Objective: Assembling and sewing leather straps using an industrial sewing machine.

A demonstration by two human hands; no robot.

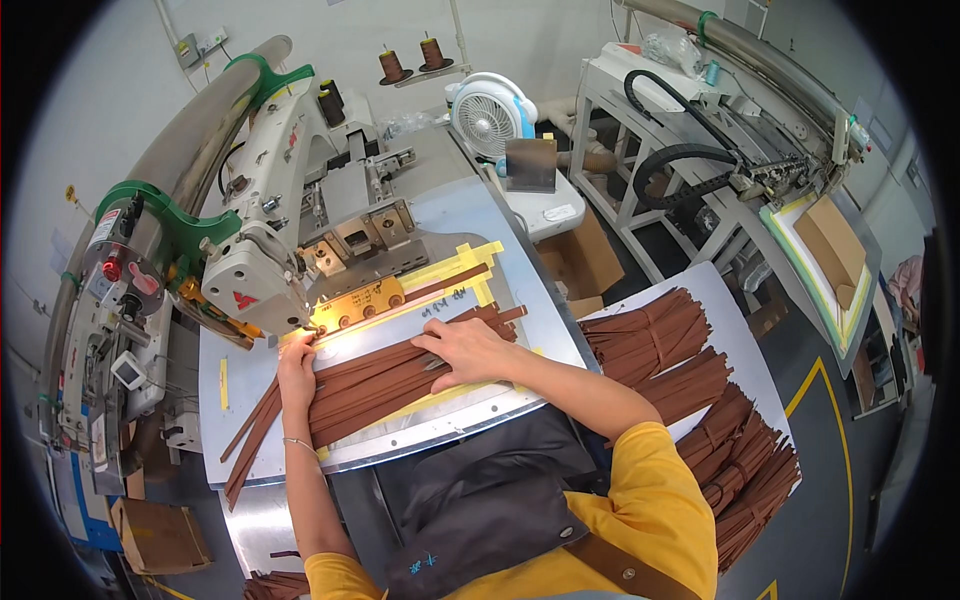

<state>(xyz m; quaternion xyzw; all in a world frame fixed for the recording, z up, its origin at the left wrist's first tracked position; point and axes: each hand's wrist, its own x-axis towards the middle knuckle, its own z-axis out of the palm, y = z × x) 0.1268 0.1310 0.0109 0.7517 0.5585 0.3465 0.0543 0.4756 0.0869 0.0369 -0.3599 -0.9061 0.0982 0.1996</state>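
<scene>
Two hands are working the metal sewing table (480,215): we're pressing our right hand (468,350) flat, fingers spread and clamped on nothing, on top of the pile of brown leather strips (385,380) lying across the table's middle. Our left hand (297,365) is resting at the pile's left end, fingertips reaching toward the lit needle area of the white sewing machine (265,200); whether it's pinching a strip, we cannot tell. Yellow tape (470,262) is marking the plate just beyond the pile. More bundled brown strips (700,400) are lying on a grey side table at right. A small white fan (488,112) is standing at the far edge.
</scene>
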